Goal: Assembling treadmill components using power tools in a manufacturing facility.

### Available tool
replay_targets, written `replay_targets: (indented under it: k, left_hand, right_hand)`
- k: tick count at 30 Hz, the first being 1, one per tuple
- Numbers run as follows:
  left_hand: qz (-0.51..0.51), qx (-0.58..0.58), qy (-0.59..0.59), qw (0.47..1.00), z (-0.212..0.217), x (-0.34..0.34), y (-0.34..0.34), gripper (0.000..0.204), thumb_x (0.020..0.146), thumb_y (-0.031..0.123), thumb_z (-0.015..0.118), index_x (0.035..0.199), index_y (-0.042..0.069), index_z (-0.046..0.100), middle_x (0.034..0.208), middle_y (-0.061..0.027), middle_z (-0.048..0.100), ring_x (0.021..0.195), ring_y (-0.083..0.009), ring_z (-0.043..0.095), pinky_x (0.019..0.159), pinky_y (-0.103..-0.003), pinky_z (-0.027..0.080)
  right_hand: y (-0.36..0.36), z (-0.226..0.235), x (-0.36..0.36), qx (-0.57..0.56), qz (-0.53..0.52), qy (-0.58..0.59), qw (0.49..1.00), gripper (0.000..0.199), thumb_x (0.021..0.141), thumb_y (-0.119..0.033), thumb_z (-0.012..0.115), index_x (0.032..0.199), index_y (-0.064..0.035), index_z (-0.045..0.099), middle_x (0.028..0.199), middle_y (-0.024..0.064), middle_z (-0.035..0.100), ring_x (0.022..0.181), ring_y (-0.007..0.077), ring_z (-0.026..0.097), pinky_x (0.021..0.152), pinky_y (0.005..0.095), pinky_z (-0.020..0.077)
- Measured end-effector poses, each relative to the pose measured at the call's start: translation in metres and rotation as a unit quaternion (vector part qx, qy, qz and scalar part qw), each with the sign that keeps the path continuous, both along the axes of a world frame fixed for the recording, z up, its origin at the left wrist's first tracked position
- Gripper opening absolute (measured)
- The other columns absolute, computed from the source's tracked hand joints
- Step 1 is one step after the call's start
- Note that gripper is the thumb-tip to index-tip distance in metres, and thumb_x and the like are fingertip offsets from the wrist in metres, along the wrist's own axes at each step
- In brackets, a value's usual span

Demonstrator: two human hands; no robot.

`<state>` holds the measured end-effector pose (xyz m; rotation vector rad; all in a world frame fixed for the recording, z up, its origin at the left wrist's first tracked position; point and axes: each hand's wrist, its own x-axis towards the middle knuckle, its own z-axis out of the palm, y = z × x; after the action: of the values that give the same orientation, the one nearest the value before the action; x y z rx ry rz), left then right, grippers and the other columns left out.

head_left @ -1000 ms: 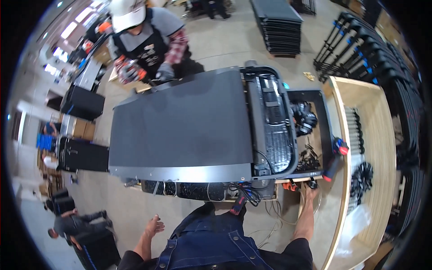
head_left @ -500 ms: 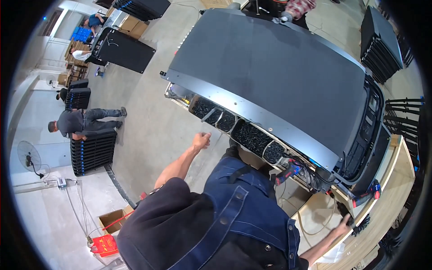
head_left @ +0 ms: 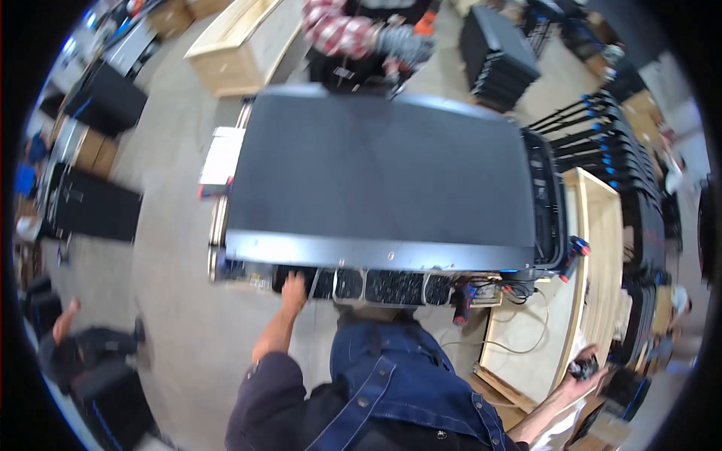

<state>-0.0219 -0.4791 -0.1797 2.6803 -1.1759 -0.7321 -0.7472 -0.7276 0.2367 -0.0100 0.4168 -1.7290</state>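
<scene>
My left hand (head_left: 293, 286) reaches to the leftmost dark bin (head_left: 325, 283) of the row along the near side of a large dark grey panel (head_left: 383, 173); its fingertips are blurred and partly hidden. Several bins there hold small black pieces, probably screws; one of them is a long bin (head_left: 392, 288). Out to the right, my right hand (head_left: 588, 365) is curled around a small dark object (head_left: 583, 367) whose kind I cannot make out. A red and black power tool (head_left: 463, 302) hangs at the right end of the bins.
Across the panel, a person in a checked sleeve (head_left: 338, 28) has a grey-gloved hand (head_left: 406, 45) near its far edge. A wooden crate (head_left: 590, 225) stands right, with another power tool (head_left: 574, 258) on its edge. Black racks (head_left: 602, 143) lie beyond. A hose (head_left: 519, 350) trails near the crate.
My view has turned toward the panel. My left hand has moved from beside the bins into the leftmost one. My right hand stays out at the right by the crate, still around a dark object.
</scene>
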Motion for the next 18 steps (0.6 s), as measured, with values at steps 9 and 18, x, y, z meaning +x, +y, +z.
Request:
replay_targets:
  k: [9, 18]
  left_hand:
    - [-0.049, -0.051, 0.02, 0.997, 0.007, 0.027, 0.006, 0.019, 0.085, 0.01, 0.066, 0.102, 0.003, 0.065, 0.1, -0.0257, 0.066, 0.09, -0.0468, 0.068, 0.077, -0.051, 0.057]
    - [0.193, -0.255, 0.686, 0.654, 0.234, -0.112, -0.09, 0.032, 0.097, 0.025, 0.068, 0.117, 0.001, 0.06, 0.096, -0.0101, 0.069, 0.084, -0.0181, 0.069, 0.077, -0.031, 0.059]
  right_hand:
    - [0.026, 0.037, 0.221, 0.043, 0.025, 0.213, 0.976, 0.046, 0.095, -0.031, 0.068, 0.129, -0.0018, 0.058, 0.123, 0.0171, 0.065, 0.107, 0.0329, 0.067, 0.098, 0.0546, 0.0525]
    - [-0.017, -0.022, 0.367, -0.007, 0.208, 0.228, 0.951, 0.03, 0.097, -0.029, 0.065, 0.121, -0.012, 0.06, 0.111, 0.0107, 0.067, 0.093, 0.0268, 0.069, 0.097, 0.0571, 0.0532]
